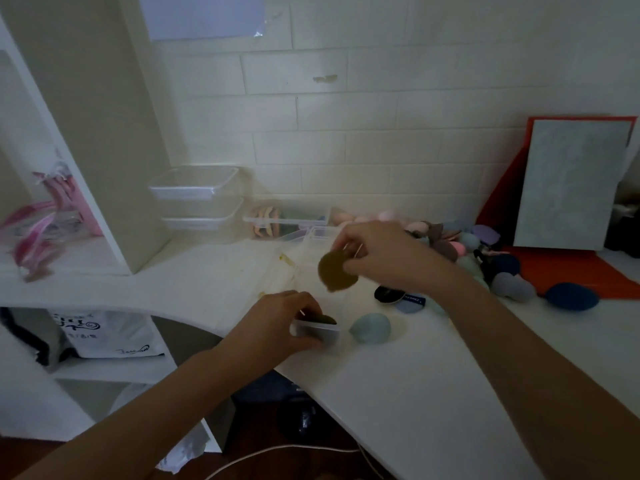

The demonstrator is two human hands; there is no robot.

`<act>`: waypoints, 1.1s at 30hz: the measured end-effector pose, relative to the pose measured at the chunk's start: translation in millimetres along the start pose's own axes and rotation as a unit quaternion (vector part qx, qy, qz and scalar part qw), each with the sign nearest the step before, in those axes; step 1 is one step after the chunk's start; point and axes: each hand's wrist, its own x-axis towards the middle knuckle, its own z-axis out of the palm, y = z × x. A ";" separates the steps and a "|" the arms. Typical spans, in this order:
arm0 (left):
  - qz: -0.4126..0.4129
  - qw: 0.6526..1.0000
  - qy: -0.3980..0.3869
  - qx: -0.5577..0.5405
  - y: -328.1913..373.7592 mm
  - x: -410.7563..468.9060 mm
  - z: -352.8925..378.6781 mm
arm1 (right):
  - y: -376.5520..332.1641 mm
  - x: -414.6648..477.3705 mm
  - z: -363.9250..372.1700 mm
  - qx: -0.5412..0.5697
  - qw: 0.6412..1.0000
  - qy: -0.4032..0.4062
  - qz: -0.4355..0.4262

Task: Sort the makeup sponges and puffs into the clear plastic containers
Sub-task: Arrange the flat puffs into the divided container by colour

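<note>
Near edge, 7 o'clock: left hand [277, 322], fingers curled around a small clear plastic container [320, 332] with a dark olive puff inside [325, 319], resting on the white countertop [398, 393]. Just beside the container, at its 3 o'clock: pale blue egg-shaped makeup sponge [370, 327], lying apart from both hands. Centre, 12 o'clock of the left hand: right hand [377, 252], thumb and fingertips pinched on the upper edge of a round olive-green makeup puff [336, 271], held clear above the countertop. Below the right wrist: flat black puff [388, 294] and flat light blue puff [412, 304], touching. At 3 o'clock: dark navy egg-shaped sponge [571, 296] beside a grey sponge [512, 287]. Farther, 1 o'clock: loose heap of pink, brown, lilac and teal sponges [446, 240] along the wall. At 12 o'clock: clear rectangular container holding peach-coloured puffs [277, 221]. At 11 o'clock: two stacked clear plastic containers [197, 199].
</note>
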 end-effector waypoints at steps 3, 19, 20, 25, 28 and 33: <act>-0.017 0.999 -0.028 0.008 5.6 3.0 -4.1 | -12.3 -7.5 14.3 -0.022 0.998 -0.041 -0.031; 0.002 0.995 0.059 -0.084 1.7 -5.3 3.9 | -23.0 -3.2 30.6 -0.182 0.982 -0.036 -0.039; -0.002 0.994 0.064 -0.084 1.5 -5.8 4.3 | -23.3 -4.4 32.1 -0.178 0.982 -0.028 -0.050; 0.000 0.993 0.080 -0.085 0.0 -5.7 7.6 | -20.3 -4.5 40.2 -0.239 0.969 -0.033 -0.042; -0.003 0.993 0.078 -0.089 -1.6 -4.6 8.3 | -24.4 -1.7 45.5 -0.270 0.960 -0.032 -0.061; 0.013 0.992 0.088 -0.084 -3.7 -4.3 11.2 | -24.1 -9.4 41.0 -0.216 0.972 -0.051 -0.072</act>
